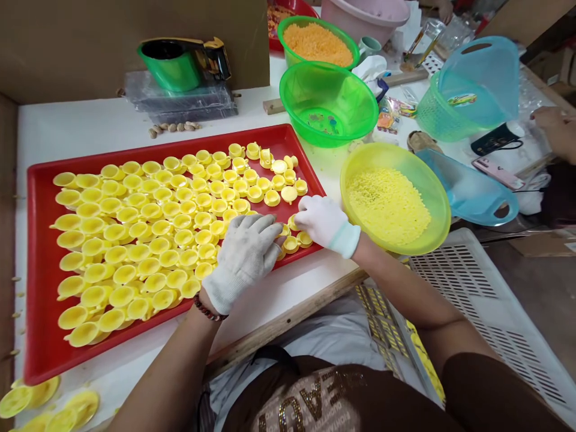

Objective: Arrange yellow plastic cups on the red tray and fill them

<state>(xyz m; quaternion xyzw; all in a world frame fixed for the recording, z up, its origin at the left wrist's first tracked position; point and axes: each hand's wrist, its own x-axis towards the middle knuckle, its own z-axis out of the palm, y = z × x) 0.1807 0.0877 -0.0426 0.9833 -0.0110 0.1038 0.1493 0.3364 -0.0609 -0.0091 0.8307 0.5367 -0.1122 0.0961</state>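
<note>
A red tray (40, 270) on the white table holds many small yellow toy cups (148, 266), mostly upright with open tops and packed in rows from the left. Toward its right end several cups lie tipped or face down. My left hand (245, 255), in a white knitted glove, hangs over the cups near the front right with fingers bent together; whatever is under the fingertips is hidden. My right hand (324, 223), also gloved, is at the tray's right front corner, its fingers closed at a small yellow cup (292, 223). Loose cups (297, 242) lie just below both hands.
Right of the tray stands a yellow bowl (438, 225) of small yellow pellets. Behind are a green bowl (330, 99), another with orange bits (315, 45), and a tape dispenser (175, 63). Blue baskets (477, 90) and a white crate (477, 288) are rightward. Another person's hand (558, 129) shows far right.
</note>
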